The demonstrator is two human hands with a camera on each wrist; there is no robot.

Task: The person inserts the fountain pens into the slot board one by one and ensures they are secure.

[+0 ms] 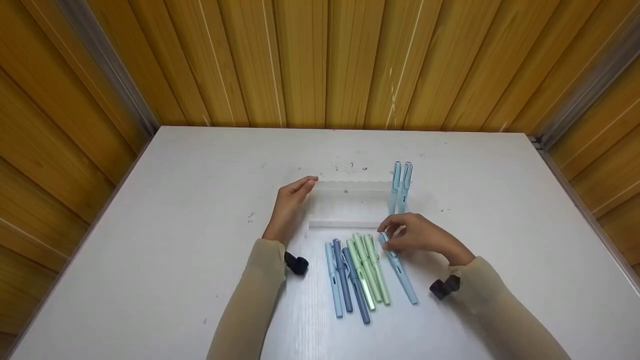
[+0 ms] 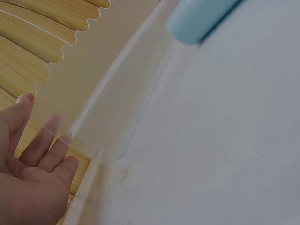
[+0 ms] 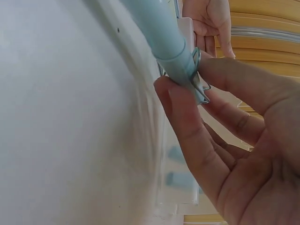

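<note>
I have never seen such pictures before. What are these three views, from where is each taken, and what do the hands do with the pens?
There is no machine here: a person works with two bare hands at a white table. The big picture comes from a camera on the person's head, looking down. The other two come from small cameras on the wrists, very close to each hand.

On the table stands a clear plastic holder with two light blue pens upright at its right end. In front of it lies a row of blue and green pens.

The left hand rests with straight fingers against the holder's left end. The right hand pinches the clip end of one light blue pen lying on the table.
</note>
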